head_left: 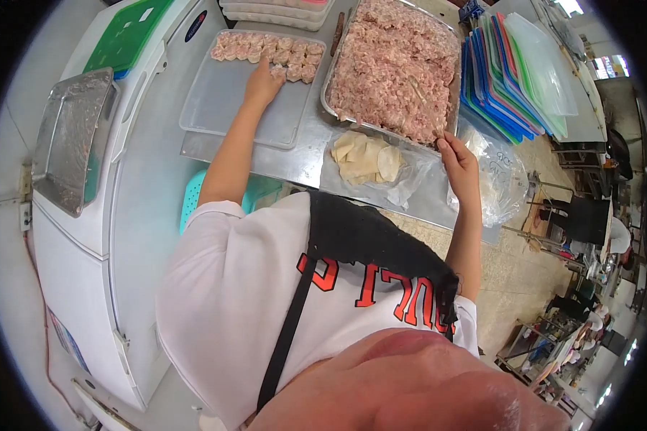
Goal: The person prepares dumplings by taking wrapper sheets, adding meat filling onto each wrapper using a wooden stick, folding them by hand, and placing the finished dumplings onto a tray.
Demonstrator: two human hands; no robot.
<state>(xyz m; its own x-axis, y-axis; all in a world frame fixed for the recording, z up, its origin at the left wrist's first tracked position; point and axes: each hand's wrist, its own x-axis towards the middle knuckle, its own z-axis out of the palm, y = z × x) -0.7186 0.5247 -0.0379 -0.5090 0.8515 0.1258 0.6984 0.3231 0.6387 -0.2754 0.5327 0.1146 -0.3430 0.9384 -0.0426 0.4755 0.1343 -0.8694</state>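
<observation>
Pale dumplings point(295, 50) lie at eleven o'clock; hard pressing by the left hand point(264, 85) could squash them. At two o'clock, the right hand point(460, 164) meets minced meat point(399, 68); I cannot tell either grip.

Mottled pink meat point(395, 65) beside the right grip point(460, 167), cream wrappers point(366, 159) to its left — pinkish-white dumplings point(291, 49) at the left grip point(264, 86).

We see small dumplings point(295, 54), pinkish, in rows at the far end of our flat translucent tray point(219, 93) | our minced meat point(395, 65): pink, filling a metal pan point(326, 97) | our wrappers point(366, 158): pale, loosely piled nearer us
</observation>
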